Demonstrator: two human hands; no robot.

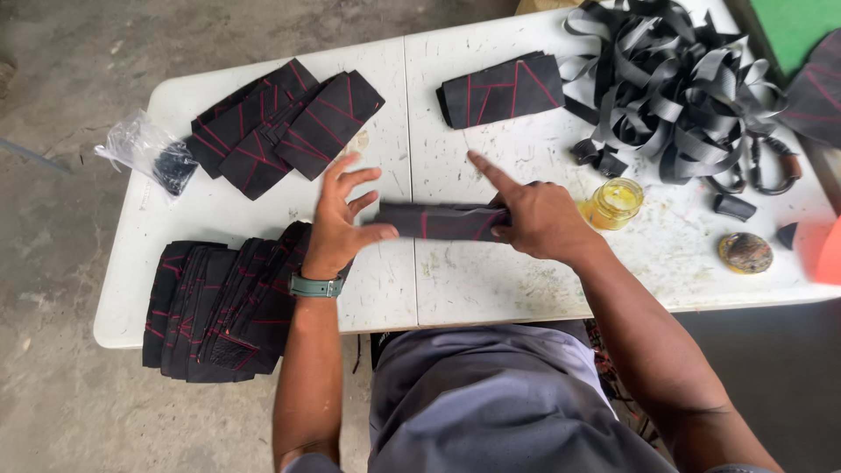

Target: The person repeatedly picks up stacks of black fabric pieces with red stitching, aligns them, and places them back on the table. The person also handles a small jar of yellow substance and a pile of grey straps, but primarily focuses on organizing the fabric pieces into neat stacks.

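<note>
Both hands (438, 219) press a folded black piece (442, 222) beside the glue jar (614, 203).

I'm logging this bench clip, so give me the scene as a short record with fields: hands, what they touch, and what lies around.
left hand: left hand, fingers spread, thumb on the folded black piece
right hand: right hand pressing the same piece, forefinger pointing out
surface: white folding table
left side: stack of black pieces with red lines; plastic bag
right side: pile of black straps; small glass jar
</note>
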